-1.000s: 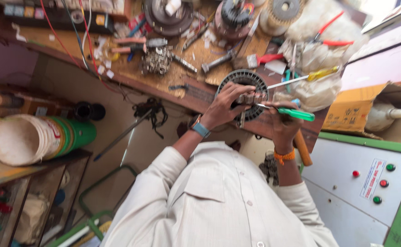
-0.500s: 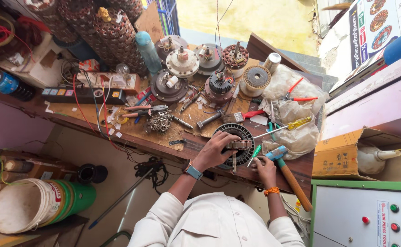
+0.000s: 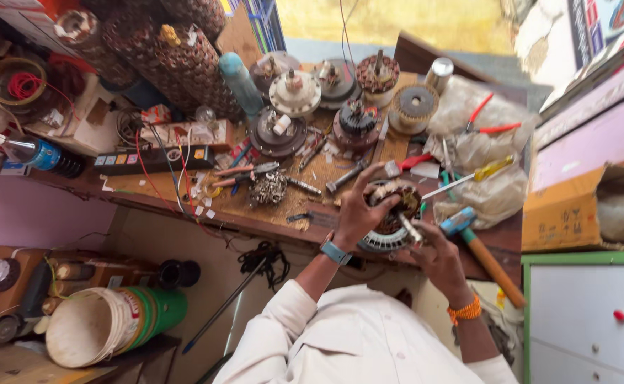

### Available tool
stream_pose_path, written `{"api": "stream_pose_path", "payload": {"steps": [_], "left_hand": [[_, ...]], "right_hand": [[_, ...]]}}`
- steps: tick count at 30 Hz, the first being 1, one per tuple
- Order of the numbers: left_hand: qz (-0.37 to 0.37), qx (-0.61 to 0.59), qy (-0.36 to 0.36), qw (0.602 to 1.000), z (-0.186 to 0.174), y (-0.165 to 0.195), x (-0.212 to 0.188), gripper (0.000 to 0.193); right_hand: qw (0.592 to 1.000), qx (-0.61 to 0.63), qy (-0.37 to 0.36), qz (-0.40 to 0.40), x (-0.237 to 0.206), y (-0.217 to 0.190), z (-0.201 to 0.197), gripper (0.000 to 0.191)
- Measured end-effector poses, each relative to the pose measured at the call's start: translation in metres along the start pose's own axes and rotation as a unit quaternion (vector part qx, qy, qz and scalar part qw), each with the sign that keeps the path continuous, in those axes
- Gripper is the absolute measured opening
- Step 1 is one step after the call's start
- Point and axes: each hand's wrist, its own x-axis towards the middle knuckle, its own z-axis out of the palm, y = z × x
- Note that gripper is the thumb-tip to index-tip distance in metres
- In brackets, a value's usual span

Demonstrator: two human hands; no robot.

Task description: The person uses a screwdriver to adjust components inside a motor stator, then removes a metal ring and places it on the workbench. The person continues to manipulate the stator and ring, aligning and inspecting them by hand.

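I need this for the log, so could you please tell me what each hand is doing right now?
Left hand: closed over the top of the round motor stator.
Right hand: gripping a thin metal tool at the stator's edge.

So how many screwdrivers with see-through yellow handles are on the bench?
1. The yellow-handled screwdriver lies on the clear plastic bags, right of the stator both hands grip. More may hide in the clutter.

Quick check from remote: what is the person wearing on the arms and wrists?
Both arms are in pale cream sleeves pushed up the forearms. The left hand has a blue-strapped watch at its wrist; the right hand has a band of orange thread. No gloves or rings are visible.
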Motion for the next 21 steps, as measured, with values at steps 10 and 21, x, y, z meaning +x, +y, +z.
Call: {"api": "stream_pose_path", "payload": {"steps": [10, 21], "left_hand": [[-0.204, -0.238, -0.062, 0.948, -0.018, 0.040, 0.007, 0.055], [-0.046, -0.192, -0.259, 0.946, -0.073, 0.035, 0.005, 0.033]], "right_hand": [[0.955, -0.250, 0.129, -0.096, 0.025, -0.092, 0.019, 0.028], [0.864, 0.389, 0.315, 0.051, -0.043, -0.021, -0.017, 0.035]]}}
